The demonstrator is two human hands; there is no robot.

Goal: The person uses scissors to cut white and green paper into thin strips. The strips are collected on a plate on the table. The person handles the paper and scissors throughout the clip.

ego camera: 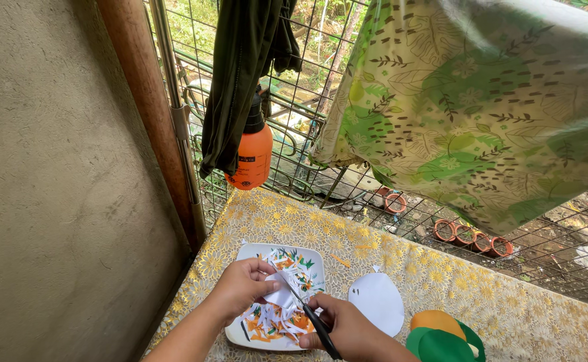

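Left hand (242,285): fingers are pinching together on a small white paper piece (279,295), holding it over the square white plate (257,251). Right hand (347,328): fingers are closing round black-handled scissors (310,315), blades pointing toward 11 o'clock and meeting the paper. Plate is lying at the hands' 12 o'clock, carrying orange, green and white paper scraps (277,323). White oval cut-out (376,302) is lying at the plate's 3 o'clock on the yellow floral tablecloth (441,268). Orange spray bottle (252,151) is hanging at 12 o'clock on the wire grille.
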